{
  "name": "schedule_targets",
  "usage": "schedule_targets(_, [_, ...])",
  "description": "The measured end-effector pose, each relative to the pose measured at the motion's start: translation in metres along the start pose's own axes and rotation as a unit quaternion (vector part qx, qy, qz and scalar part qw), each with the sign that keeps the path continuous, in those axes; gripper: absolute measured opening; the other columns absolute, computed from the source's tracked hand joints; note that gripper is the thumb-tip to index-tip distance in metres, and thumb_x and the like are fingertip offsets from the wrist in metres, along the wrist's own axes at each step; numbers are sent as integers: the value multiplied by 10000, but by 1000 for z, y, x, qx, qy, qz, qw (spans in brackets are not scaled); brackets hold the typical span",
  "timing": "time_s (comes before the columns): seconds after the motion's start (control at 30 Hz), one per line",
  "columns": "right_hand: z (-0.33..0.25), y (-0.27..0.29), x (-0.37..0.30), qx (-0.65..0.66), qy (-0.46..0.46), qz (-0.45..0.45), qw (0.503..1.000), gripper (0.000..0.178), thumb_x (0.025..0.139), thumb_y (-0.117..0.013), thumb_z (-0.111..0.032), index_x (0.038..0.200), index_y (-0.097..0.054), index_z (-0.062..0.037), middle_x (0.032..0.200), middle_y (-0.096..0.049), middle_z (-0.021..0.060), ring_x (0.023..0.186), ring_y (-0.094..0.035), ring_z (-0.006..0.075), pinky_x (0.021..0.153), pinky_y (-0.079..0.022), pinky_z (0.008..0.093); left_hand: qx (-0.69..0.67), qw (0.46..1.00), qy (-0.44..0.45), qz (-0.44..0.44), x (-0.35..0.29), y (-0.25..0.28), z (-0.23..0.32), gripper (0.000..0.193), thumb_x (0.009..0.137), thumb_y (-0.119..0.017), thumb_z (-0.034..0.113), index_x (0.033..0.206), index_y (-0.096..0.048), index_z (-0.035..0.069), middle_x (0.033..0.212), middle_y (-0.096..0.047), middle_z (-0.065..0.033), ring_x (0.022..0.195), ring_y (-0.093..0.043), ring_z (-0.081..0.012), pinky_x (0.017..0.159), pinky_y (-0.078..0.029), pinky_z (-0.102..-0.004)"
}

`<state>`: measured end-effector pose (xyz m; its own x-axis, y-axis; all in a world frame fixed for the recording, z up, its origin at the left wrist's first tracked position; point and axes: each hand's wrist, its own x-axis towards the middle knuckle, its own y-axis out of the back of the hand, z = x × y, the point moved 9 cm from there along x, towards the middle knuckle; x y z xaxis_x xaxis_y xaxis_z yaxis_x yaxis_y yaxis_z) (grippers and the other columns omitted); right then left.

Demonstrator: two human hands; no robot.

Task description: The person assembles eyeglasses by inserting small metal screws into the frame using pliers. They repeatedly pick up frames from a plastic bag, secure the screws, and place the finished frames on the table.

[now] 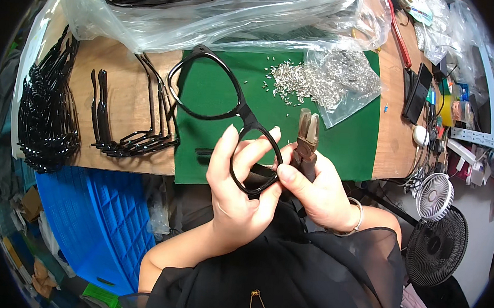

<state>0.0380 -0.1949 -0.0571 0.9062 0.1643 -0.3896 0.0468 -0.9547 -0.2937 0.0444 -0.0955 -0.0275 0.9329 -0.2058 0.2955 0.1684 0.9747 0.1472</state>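
A black eyeglass frame is tilted over the green mat; no lenses can be made out in its rims. My left hand is closed around the nearer rim, with fingers passing through and behind it. In my right hand is a pair of pliers, jaws pointing away from me, its handles mostly hidden by my palm. My right thumb touches the side of the same rim. Beyond the pliers lies a loose pile of tiny silver pieces, beside a clear bag holding more of them.
Several glossy black eyeglass frames stand at left, next to a dense stack of black frames. A large plastic bag spans the back. A blue crate sits below the table edge. At right are a phone and fans.
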Motion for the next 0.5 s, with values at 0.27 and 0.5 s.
schedule_targets(0.27, [-7,-10,-3,38,-18,-73,996,158,879,-529,-137,938,-468,-4,917,-551,63,886,-518,123,808,-433,276,-173,981,85,-20,3,-3,-8,837,740,-585,-113,1335,-21,59,1203,-433,-206,1081,-493,-239,911,-447,-350])
schedule_targets(0.5, [1,-4,-1,8,11,-47,999,182,884,-525,-153,968,-475,1,916,-550,59,875,-516,114,802,-428,273,-90,995,49,4,1,2,-5,858,715,-588,-129,1335,-25,61,1208,-437,-203,1080,-493,-229,888,-453,-335])
